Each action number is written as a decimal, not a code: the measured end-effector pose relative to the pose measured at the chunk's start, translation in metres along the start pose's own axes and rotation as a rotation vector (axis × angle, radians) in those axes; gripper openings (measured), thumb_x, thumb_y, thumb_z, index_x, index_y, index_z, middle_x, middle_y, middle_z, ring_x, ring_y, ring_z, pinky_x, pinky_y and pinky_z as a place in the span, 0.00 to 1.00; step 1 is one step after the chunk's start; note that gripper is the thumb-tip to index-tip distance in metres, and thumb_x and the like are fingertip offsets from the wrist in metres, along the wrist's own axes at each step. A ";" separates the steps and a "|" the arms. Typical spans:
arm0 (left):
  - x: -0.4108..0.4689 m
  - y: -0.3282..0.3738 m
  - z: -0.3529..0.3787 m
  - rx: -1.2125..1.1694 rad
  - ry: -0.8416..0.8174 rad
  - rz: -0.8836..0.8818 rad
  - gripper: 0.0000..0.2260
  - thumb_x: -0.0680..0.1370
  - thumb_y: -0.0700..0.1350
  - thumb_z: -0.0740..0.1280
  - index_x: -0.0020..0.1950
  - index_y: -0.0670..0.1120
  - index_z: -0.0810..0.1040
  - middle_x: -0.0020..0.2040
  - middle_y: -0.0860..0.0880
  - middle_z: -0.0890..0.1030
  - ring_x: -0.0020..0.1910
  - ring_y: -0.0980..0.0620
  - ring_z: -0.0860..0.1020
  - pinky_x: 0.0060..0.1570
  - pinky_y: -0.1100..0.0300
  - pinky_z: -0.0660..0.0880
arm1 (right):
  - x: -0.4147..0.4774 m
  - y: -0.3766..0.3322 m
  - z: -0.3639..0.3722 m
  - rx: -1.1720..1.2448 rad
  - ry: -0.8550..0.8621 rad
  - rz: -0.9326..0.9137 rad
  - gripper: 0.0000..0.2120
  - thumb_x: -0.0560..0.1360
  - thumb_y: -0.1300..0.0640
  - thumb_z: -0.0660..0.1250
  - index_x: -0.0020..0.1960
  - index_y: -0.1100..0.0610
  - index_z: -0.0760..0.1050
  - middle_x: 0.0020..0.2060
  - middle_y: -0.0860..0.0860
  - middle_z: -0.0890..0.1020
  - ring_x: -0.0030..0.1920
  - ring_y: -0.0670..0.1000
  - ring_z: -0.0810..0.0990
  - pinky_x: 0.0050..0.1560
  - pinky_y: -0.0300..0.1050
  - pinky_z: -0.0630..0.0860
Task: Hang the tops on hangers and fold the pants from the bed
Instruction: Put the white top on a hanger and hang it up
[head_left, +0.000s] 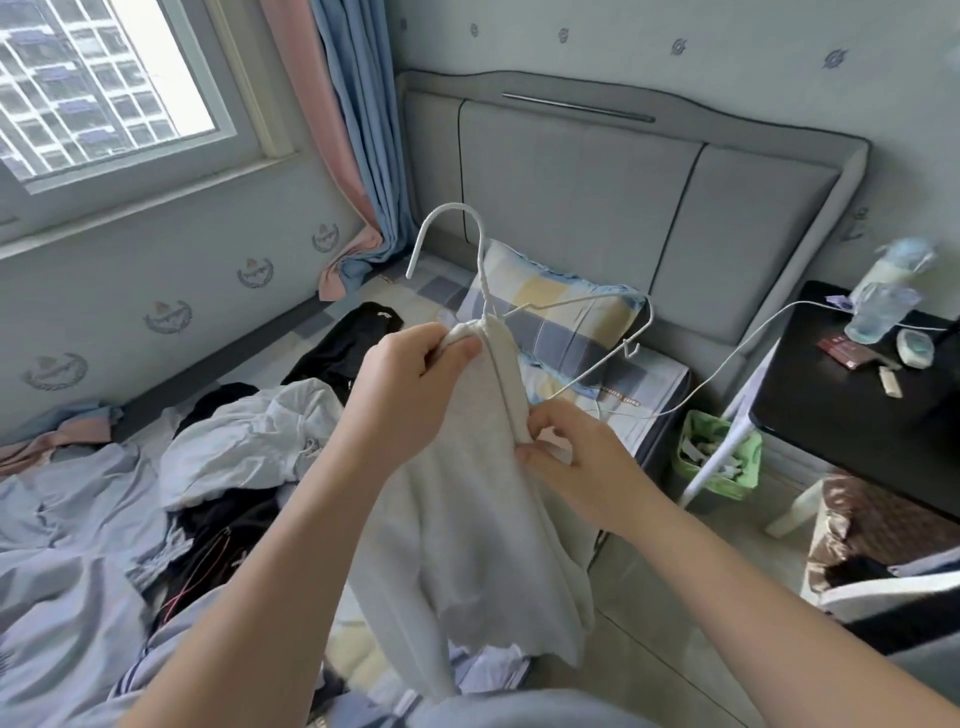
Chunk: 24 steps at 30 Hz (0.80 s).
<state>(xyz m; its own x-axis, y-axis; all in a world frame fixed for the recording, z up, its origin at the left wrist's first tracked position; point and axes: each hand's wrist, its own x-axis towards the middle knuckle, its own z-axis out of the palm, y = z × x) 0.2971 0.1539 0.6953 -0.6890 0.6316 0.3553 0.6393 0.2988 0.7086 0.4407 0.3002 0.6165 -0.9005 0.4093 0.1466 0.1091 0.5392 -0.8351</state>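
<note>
The pale cream knit top (467, 467) is held up in the air over the near edge of the bed (72, 582), partly threaded on a thin white wire hanger (484, 291). The left hand (410, 384) pinches the bunched neckline between thumb and curled fingers (460, 347), right at the base of the hanger's twisted neck; the hook stands directly above those fingers. The right hand (587, 462) pinches a folded edge of the same top lower down, its fingers (551, 422) closed on the fabric. The garment's long axis runs from the left fingers downward past the right fingers to the loose hem below both hands. The deciding relation: one shoulder of the hanger projects bare, up and to the right of the left fingers and above the right fingers, with no fabric over it. The right hand is the nearer hand to that exposed end. In my judgement the next move requires the right fingers to carry their fabric edge upward and outward over the bare wire while the left fingers hold the neck steady. Further white and black garments (249, 441) lie on the bed, below and left of the left hand.
</note>
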 end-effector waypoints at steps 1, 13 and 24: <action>-0.002 -0.002 0.000 -0.003 -0.001 -0.010 0.22 0.81 0.51 0.67 0.36 0.38 0.64 0.29 0.52 0.62 0.29 0.53 0.60 0.29 0.57 0.58 | -0.003 0.003 0.003 0.033 -0.010 -0.005 0.12 0.77 0.60 0.70 0.43 0.46 0.70 0.41 0.38 0.77 0.43 0.38 0.74 0.46 0.28 0.67; -0.020 -0.019 -0.023 -0.053 -0.067 -0.040 0.21 0.82 0.49 0.67 0.35 0.39 0.65 0.27 0.57 0.61 0.25 0.57 0.60 0.25 0.67 0.56 | -0.022 0.083 0.023 -0.226 -0.284 0.247 0.13 0.80 0.49 0.65 0.64 0.44 0.74 0.52 0.43 0.79 0.61 0.48 0.75 0.58 0.35 0.71; -0.042 -0.044 -0.061 -0.021 -0.408 -0.067 0.30 0.76 0.66 0.65 0.37 0.39 0.69 0.33 0.41 0.65 0.32 0.42 0.62 0.32 0.50 0.61 | -0.021 0.100 -0.024 -0.755 -0.277 0.117 0.10 0.82 0.47 0.60 0.55 0.49 0.78 0.51 0.41 0.77 0.64 0.43 0.70 0.76 0.55 0.43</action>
<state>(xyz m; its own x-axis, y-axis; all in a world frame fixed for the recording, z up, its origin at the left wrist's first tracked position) 0.2772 0.0706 0.6865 -0.5343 0.8443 0.0400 0.5876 0.3370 0.7357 0.4810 0.3629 0.5429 -0.9263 0.3503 -0.1385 0.3745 0.8957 -0.2397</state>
